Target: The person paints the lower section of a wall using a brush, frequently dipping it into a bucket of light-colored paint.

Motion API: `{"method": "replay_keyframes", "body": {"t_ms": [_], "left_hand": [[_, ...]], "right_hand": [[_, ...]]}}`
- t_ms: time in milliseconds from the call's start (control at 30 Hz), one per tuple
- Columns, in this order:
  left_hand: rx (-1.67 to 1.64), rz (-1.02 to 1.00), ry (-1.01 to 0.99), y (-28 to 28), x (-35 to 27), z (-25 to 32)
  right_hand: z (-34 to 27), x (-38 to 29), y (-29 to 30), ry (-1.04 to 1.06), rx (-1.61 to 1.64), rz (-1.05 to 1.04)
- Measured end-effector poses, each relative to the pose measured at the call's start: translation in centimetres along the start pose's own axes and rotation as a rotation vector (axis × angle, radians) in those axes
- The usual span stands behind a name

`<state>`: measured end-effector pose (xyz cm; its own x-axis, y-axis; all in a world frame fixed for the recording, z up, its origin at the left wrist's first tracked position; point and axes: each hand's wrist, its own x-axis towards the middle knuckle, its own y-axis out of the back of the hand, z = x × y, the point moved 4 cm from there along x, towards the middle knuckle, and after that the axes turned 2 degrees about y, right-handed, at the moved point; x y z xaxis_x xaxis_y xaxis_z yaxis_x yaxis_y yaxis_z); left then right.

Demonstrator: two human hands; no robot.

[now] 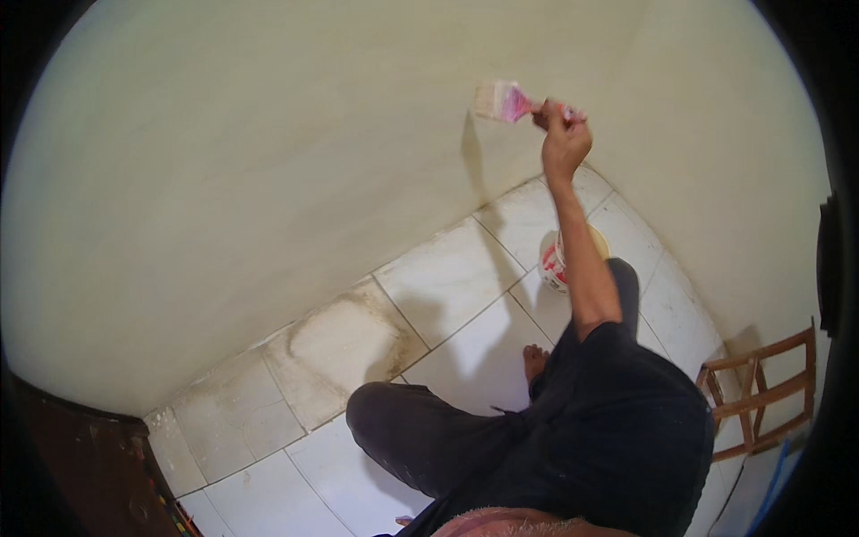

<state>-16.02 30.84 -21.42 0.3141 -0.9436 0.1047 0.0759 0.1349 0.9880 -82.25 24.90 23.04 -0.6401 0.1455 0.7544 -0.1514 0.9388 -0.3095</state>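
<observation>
My right hand (567, 144) is raised in front of the cream wall (302, 134), closed around the handle of a wide paintbrush (500, 102). Its pale bristles point left, towards the wall, and pink colour covers the part near the handle. Whether the bristles touch the wall cannot be told; the brush is slightly blurred. Below my forearm a small plastic bucket (554, 265) with red markings stands on the floor, partly hidden by the arm. My left hand is out of view.
White floor tiles (463, 335) meet the wall, with brown stains along the edge. A wooden rack-like frame (758, 396) stands at the right near the side wall. A dark brown wooden piece (80, 450) is at the lower left. My bent knees and bare foot are on the floor side.
</observation>
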Motion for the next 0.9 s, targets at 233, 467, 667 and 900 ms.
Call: {"method": "replay_keyframes", "body": {"t_ms": [233,467,667,900], "left_hand": [[0.111,-0.045,-0.188,-0.6,3.7,3.1],[0.176,-0.17,-0.436,-0.3,9.0,7.2],[-0.107,-0.597,-0.554,3.3,16.2,12.6],[-0.071,-0.772,-0.773,16.5,20.1,35.6]], "right_hand": [[-3.4,8.9,12.6,0.042,-0.373,-0.207],[8.7,3.2,31.7,-0.231,-1.078,-0.358],[17.1,-4.0,35.4,-0.372,-1.117,-0.697],[22.6,-8.2,36.3,-0.542,-1.13,-0.862]]}}
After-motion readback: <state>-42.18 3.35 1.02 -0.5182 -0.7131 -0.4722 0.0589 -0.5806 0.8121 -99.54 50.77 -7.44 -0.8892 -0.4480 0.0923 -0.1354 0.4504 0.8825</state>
